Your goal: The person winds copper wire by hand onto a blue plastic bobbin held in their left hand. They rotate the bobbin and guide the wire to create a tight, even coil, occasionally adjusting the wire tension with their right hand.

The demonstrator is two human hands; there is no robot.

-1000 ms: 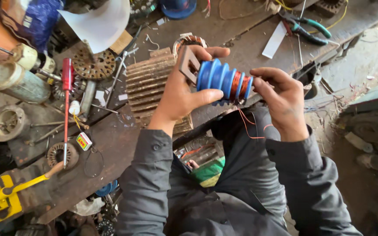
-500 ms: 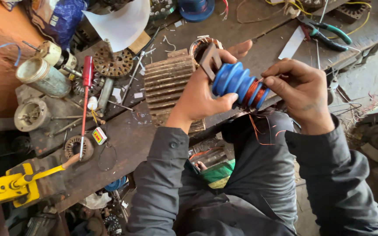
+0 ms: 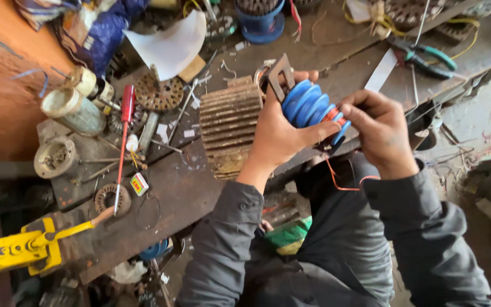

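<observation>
blue ribbed spool [image 3: 308, 105] gripped between left hand [image 3: 279, 133] and right hand [image 3: 379, 128].

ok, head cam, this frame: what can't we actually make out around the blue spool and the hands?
- Blue ribbed spool, head view: its near side is covered by the left hand.
- Orange wire: its end at the spool is hidden under the right hand.
- Metal bracket: how it joins the spool is hidden behind the left hand's fingers.
- Yellow tool: cut off by the left edge.
</observation>
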